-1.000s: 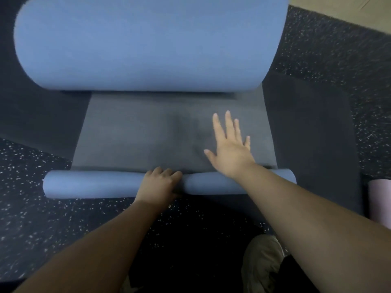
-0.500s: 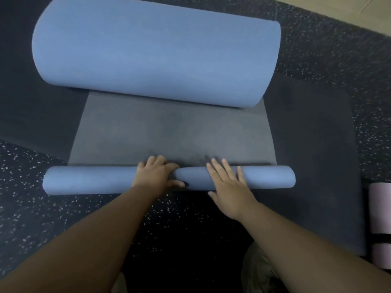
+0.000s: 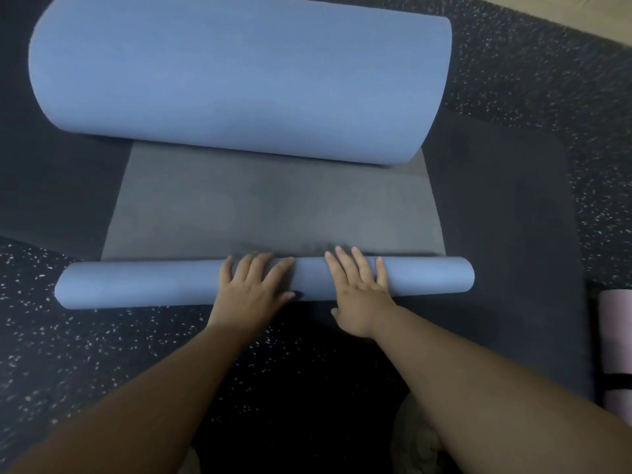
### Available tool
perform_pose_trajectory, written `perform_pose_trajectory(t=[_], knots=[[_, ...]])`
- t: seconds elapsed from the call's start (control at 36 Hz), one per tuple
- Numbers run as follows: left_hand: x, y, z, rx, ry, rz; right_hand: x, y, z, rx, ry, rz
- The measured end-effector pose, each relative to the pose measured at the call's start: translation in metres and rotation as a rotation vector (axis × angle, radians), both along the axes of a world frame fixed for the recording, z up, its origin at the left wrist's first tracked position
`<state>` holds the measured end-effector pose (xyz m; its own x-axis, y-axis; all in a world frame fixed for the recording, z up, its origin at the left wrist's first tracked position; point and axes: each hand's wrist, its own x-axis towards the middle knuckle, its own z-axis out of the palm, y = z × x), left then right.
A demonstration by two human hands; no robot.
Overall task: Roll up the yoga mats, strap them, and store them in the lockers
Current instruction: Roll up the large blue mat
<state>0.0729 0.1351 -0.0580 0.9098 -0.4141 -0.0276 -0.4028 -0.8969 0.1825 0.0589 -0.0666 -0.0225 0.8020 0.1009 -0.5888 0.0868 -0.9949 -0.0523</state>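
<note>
A blue yoga mat with a grey underside (image 3: 273, 206) lies on the floor in front of me. Its near end is wound into a thin blue roll (image 3: 136, 285) running left to right. Its far end curls up in a big blue fold (image 3: 239, 73). My left hand (image 3: 253, 289) lies on top of the roll near its middle, fingers spread flat over it. Just to the right, my right hand (image 3: 362, 292) presses on the roll with straight fingers reaching its far edge.
A dark mat (image 3: 506, 234) lies flat under and to the right of the blue one. A rolled pink mat (image 3: 615, 336) with a black strap (image 3: 619, 388) sits at the right edge. Speckled black rubber floor (image 3: 68, 354) surrounds everything; a shoe (image 3: 417, 439) shows between my arms.
My right hand came back from the grey surface onto the thin roll. My left hand uncurled from gripping the roll to lying flat on it. The roll has thickened slightly.
</note>
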Motion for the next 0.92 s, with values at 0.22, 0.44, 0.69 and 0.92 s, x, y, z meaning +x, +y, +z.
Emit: perform_pose_trajectory(t=[0.22, 0.44, 0.69, 0.92], knots=[[-0.002, -0.014, 0.001, 0.086, 0.05, 0.065, 0.029, -0.006, -0.004, 0.03, -0.003, 0.009], [0.026, -0.021, 0.006, 0.24, 0.142, 0.06, 0.06, -0.012, -0.007, 0.078, -0.034, 0.024], [0.05, -0.023, 0.009, 0.295, 0.229, 0.054, 0.069, -0.015, -0.009, 0.092, -0.204, 0.063], [0.046, -0.022, 0.005, 0.3, 0.08, 0.058, 0.037, 0.003, -0.028, -0.04, -0.584, 0.041]])
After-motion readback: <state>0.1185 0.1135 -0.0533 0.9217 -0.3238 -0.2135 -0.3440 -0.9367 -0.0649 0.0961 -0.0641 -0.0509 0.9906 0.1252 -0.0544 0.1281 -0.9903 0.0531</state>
